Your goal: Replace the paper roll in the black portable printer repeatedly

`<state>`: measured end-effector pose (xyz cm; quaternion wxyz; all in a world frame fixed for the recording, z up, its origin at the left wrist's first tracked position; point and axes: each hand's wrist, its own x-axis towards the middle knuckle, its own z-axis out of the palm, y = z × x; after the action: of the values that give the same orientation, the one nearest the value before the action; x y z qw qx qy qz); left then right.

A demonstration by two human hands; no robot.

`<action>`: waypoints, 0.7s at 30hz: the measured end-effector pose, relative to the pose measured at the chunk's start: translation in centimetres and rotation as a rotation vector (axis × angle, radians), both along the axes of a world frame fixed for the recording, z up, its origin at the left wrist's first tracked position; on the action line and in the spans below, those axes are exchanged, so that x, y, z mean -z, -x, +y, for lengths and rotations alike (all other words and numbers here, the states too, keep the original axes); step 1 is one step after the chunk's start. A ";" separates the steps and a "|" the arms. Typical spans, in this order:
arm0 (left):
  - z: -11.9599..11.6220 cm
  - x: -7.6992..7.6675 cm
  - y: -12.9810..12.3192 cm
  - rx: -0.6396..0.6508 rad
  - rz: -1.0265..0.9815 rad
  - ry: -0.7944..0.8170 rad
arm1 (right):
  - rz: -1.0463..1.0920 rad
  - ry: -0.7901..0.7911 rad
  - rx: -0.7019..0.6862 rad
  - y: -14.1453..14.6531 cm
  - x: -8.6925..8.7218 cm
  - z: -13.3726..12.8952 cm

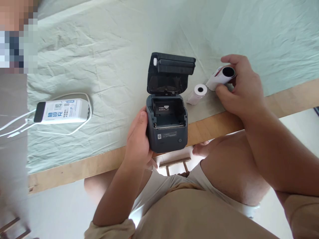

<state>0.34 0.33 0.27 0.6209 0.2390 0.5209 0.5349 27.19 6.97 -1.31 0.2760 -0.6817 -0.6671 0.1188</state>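
Note:
A dark label printer (168, 137) stands near the table's front edge, its lid (169, 73) raised and its paper bay showing no roll. My left hand (139, 136) grips the printer's left side, thumb along the casing. At the right, my right hand (243, 84) has thumb and fingers around the larger white paper roll (219, 79), whose wide dark core faces up. A smaller white roll (198, 94) with a narrow core sits between that roll and the printer, close to the larger one.
A white power bank or adapter (64, 111) with a black end and white cables lies on the green cloth (112, 66) at the left. The table's wooden edge (92, 166) runs in front of my body. Part of another person (15, 16) shows at the top left.

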 end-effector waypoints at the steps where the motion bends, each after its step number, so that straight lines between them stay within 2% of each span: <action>1: 0.0 0.1 0.0 -0.004 -0.013 -0.010 | -0.016 -0.015 0.003 -0.1 0.0 0.0; 4: 0.0 0.1 0.0 -0.009 -0.021 -0.002 | -0.025 -0.060 0.008 -0.3 0.2 0.0; 8: -0.1 -0.1 0.1 0.007 -0.016 0.024 | 0.025 -0.028 0.003 -0.4 0.2 -0.1; 13: -0.1 0.0 0.0 -0.020 0.007 0.015 | -0.031 -0.011 0.041 0.1 -0.3 0.1; 17: -0.2 0.2 0.1 0.050 0.007 -0.035 | 0.044 0.030 0.107 0.1 -0.5 0.3; 21: -0.4 0.1 0.4 0.136 0.035 -0.082 | 0.257 -0.168 0.032 0.3 -1.6 -0.9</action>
<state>-0.10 -0.10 0.20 0.6361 0.3086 0.4918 0.5082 26.89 6.05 0.26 0.4171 -0.6460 -0.6228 0.1442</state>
